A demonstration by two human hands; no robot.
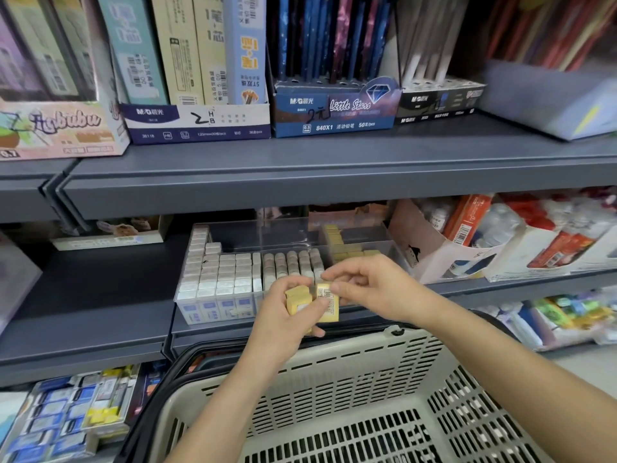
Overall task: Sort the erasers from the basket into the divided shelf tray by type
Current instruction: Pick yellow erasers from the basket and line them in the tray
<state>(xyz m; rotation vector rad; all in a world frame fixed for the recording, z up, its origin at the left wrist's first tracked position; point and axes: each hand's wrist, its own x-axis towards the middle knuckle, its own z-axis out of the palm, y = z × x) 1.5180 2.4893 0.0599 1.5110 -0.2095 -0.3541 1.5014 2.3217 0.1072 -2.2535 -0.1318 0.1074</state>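
My left hand (283, 315) grips a small stack of yellow erasers (297, 298) in front of the clear divided tray (287, 228) on the middle shelf. My right hand (370, 289) pinches one yellow eraser with a barcode label (328, 302) right beside that stack. The tray holds white erasers (217, 272) in its left section, grey-beige erasers (293, 262) in the middle and yellow erasers (344, 248) at the right. The beige plastic basket (350, 396) sits below my arms; the part of its inside that shows has no erasers in it.
Boxes of pencil leads and mechanical pencils (334, 108) stand on the upper shelf. Correction-fluid boxes (467, 238) sit right of the tray. More erasers (66, 419) fill the lower shelf at the left. The grey shelf surface (100, 295) stretches left of the tray.
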